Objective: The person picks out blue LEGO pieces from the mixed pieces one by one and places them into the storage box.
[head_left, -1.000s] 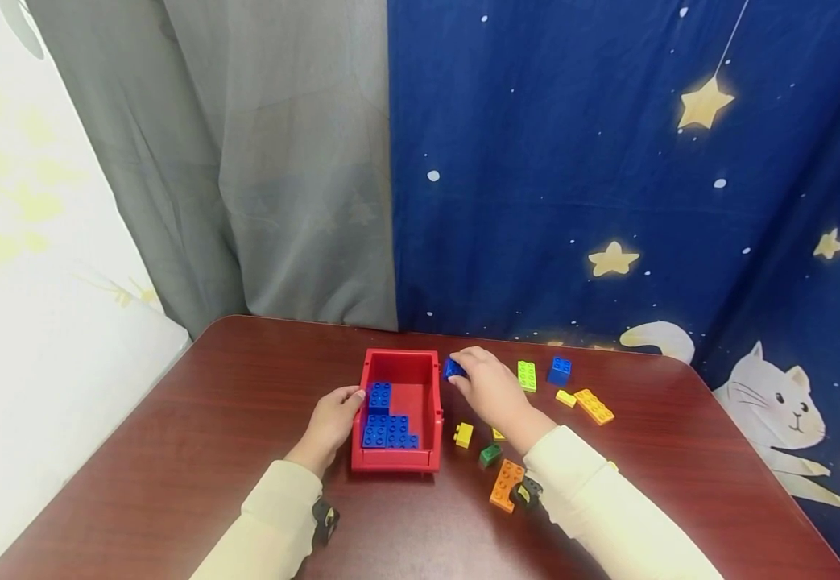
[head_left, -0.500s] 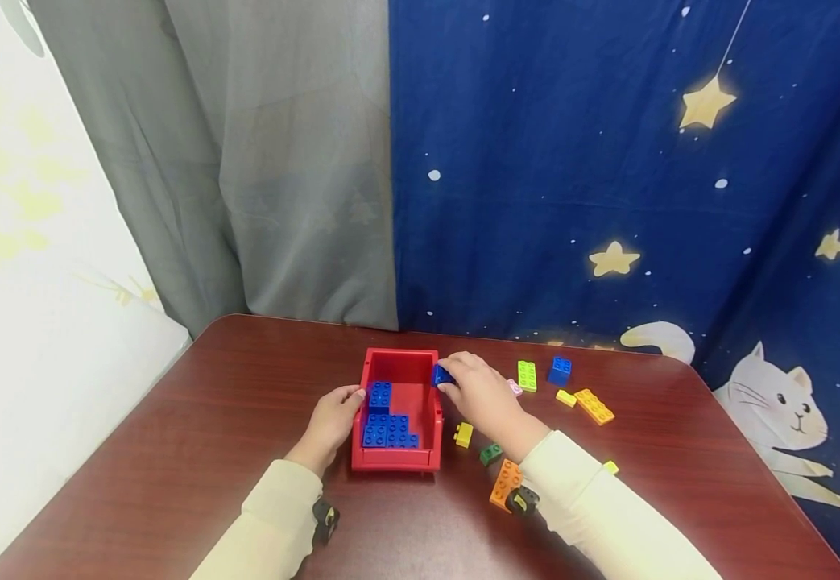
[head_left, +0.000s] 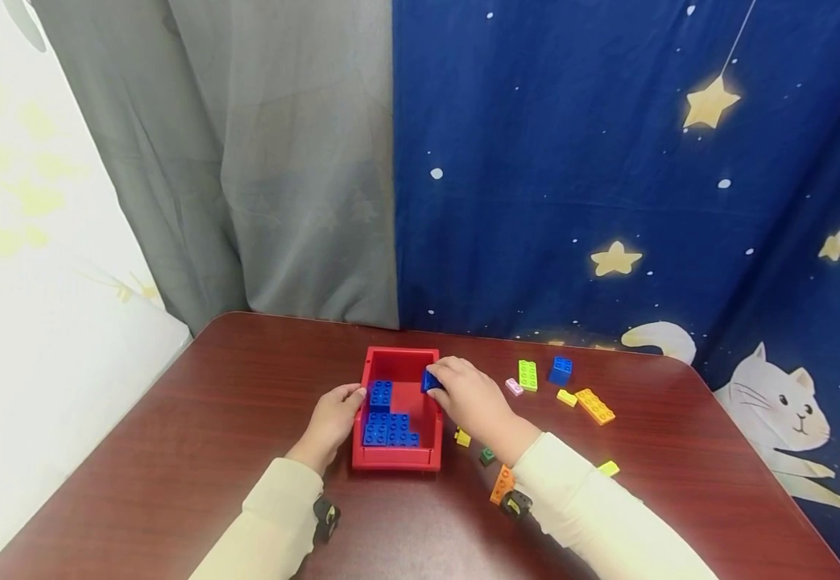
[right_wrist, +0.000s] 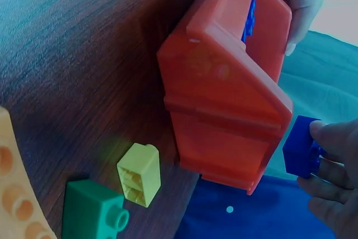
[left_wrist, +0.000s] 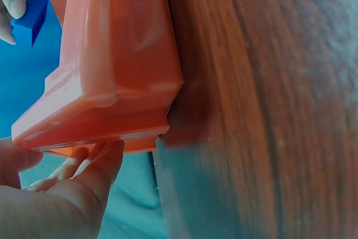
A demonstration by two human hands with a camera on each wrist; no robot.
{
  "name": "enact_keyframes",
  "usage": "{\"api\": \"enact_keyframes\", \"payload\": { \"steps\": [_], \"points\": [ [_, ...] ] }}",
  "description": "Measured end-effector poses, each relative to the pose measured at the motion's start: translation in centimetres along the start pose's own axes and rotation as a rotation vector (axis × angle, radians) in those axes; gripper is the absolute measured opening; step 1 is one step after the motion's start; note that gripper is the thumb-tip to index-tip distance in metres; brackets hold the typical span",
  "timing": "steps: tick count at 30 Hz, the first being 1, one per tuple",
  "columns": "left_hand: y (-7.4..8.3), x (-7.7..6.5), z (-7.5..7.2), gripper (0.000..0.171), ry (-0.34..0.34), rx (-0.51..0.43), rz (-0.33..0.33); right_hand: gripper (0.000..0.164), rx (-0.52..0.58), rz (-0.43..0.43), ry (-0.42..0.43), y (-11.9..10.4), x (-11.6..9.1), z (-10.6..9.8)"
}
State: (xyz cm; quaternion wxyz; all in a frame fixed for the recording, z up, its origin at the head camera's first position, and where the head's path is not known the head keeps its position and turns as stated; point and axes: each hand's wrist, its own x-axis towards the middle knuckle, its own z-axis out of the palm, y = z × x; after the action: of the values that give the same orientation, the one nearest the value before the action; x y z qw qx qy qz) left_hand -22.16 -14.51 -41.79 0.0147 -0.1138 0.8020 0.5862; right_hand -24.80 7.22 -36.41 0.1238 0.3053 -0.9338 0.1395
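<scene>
A red bin (head_left: 396,459) stands on the table, with several blue building bricks (head_left: 386,429) inside along its left and near part. My left hand (head_left: 333,423) grips the bin's left wall, thumb on one side and fingers on the other, as the left wrist view shows on the red plastic (left_wrist: 123,54). Between the thumb and fingers of my right hand (head_left: 473,396) is a blue brick (head_left: 430,380), held at the bin's right wall. The right wrist view has this blue brick (right_wrist: 300,146) in the air, apart from the bin; its studs are partly hidden by fingers.
Right of the bin lie a yellow brick (head_left: 463,437), a green brick (head_left: 488,456) and an orange brick (head_left: 502,485), partly under my right arm. Farther right are lime (head_left: 527,375), pink (head_left: 513,387), blue (head_left: 560,370) and yellow-orange (head_left: 595,407) bricks. Curtains hang behind the table.
My right hand has carried the blue brick leftward, from beside the bin to its right wall. The pink brick has come into sight behind it. My left hand keeps its grip.
</scene>
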Motion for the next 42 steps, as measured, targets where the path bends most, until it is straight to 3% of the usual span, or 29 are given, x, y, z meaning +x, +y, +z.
{"api": "enact_keyframes", "payload": {
  "steps": [22, 42],
  "points": [
    [0.2, -0.2, 0.0, 0.047, -0.002, 0.008, -0.011, 0.040, -0.063, -0.075, -0.058, -0.9, 0.7, 1.2],
    [0.2, -0.2, -0.1, 0.046, 0.001, 0.016, -0.002, 0.037, -0.085, -0.069, -0.100, -2.1, 2.1, 3.1]
  ]
}}
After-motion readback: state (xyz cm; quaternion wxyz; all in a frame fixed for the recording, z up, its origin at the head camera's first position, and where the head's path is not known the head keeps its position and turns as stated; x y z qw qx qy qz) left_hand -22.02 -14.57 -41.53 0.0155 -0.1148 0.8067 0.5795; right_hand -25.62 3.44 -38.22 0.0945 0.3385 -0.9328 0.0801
